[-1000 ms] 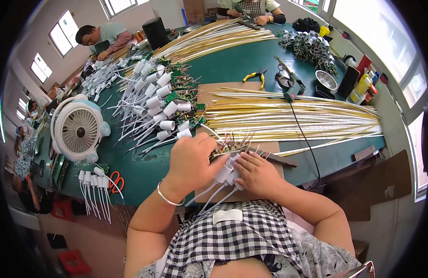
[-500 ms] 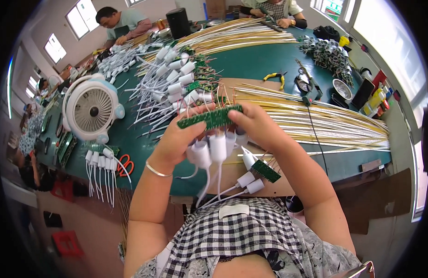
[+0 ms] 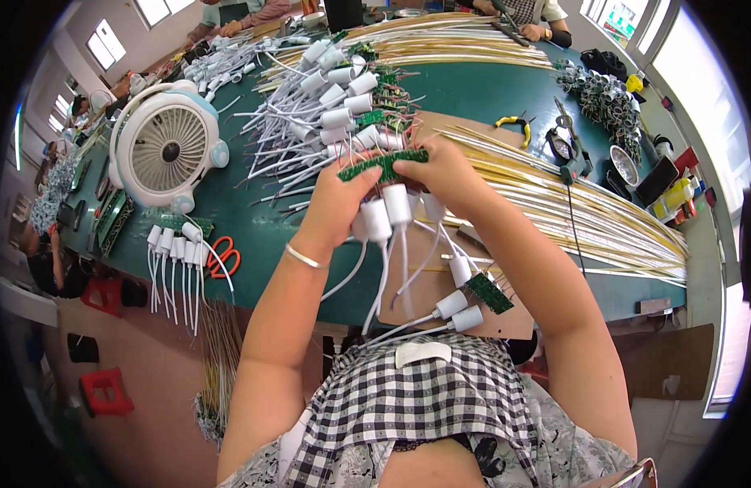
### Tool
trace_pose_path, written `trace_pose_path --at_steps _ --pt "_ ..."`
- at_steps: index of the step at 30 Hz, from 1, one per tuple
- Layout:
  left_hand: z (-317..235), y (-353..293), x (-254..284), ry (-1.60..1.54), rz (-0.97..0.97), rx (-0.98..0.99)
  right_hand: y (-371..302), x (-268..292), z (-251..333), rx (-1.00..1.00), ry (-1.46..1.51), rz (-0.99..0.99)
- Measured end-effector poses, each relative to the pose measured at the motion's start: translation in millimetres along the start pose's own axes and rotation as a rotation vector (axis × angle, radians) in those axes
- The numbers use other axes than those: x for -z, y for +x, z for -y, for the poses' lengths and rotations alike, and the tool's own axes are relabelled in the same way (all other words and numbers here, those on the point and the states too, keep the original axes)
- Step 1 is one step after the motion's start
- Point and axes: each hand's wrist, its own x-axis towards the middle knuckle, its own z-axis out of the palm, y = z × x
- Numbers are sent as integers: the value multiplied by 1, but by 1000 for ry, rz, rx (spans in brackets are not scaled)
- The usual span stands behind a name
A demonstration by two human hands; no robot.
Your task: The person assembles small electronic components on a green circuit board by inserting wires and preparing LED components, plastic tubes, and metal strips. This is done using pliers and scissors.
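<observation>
A green circuit board (image 3: 386, 167) spans from the left hand (image 3: 341, 199) to the right hand (image 3: 449, 175), each gripping one end. White cylinders (image 3: 397, 205) hang just below it.

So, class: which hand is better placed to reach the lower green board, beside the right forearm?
Probably the right hand: the lower green board lies nearer to it, on its own side. The left hand is farther away. Both hold the upper green board, so either must first let go.

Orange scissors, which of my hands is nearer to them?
Left. Your left hand is above and right of the scissors in view; your right hand is farther right.
</observation>
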Motion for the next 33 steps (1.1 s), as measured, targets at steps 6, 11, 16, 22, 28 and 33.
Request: trace_pose_path --at_steps 6,11,16,22,28,33 --pt "3 2 10 -28 -30 15 11 -3 1 -16 -87 6" --pt "-3 8 4 -14 11 -21 12 -3 9 -98 87 103" --pt "14 14 3 145 -180 -104 22 -19 -4 42 -552 -141" --pt "-13 6 6 49 86 -6 15 6 27 -180 -54 253" --pt "4 14 11 244 -39 -248 21 -1 16 -237 -91 268" --pt "17 15 8 177 -55 -130 27 -18 1 103 -614 -58"
